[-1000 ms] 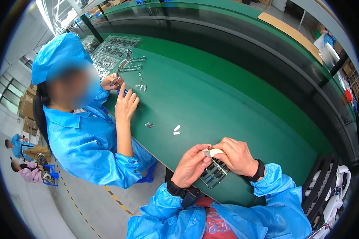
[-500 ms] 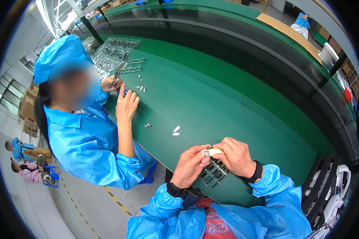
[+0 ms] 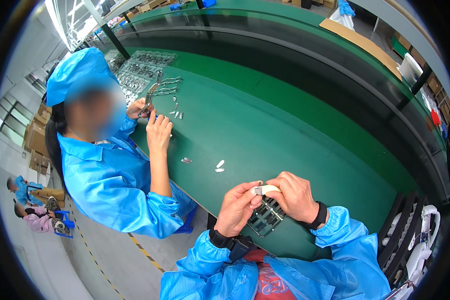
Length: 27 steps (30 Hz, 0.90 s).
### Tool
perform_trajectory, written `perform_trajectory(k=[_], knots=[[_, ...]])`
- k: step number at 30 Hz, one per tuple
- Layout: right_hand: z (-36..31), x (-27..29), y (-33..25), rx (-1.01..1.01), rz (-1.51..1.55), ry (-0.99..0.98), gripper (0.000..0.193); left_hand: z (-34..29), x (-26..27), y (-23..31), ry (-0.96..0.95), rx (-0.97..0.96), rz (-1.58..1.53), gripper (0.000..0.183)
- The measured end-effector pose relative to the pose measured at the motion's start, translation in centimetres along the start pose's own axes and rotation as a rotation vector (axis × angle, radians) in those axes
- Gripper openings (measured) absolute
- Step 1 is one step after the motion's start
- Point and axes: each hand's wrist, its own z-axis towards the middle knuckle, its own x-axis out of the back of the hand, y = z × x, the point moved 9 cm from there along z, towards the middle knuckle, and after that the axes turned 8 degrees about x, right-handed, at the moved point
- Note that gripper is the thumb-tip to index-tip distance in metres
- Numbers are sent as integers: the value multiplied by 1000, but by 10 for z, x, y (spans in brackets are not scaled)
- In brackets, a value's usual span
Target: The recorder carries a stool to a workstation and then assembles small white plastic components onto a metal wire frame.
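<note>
My left hand and my right hand are close together above the near part of the green table. Between their fingertips is a small curved cream-white piece with a grey, metallic-looking end. Left thumb and fingers pinch the grey end; the right ones close on the pale end and hide part of it. Under my hands lies a clear tray with dark parts in its slots, partly covered by the right hand. Small whitish pieces rest on the table beyond my left hand.
At my left a co-worker in blue handles metal parts. Curved metal pieces and filled clear trays lie farther off. A dark rack with white curved parts stands at the right. A black conveyor runs along the far side.
My hands stay nearly in place, still gripping the cream-white piece, which shows slightly more. The co-worker's nearer hand has shifted a little. A distant person at the upper right has moved left.
</note>
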Motion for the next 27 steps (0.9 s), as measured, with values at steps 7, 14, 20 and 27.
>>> perform_trajectory(k=[7, 14, 20, 27], knots=[[-2, 11, 33, -170, 245, 65, 13, -8, 8, 1, 28, 20, 58, 19], [-6, -16, 13, -112, 304, -77, 22, -2, 7, 1, 9, 18, 5, 19], [-7, -19, 14, -94, 295, -95, 23, 1, 2, 0, -27, 28, 3, 18], [-7, -19, 17, -102, 291, -112, 23, 2, 2, 0, -15, 22, 2, 19]])
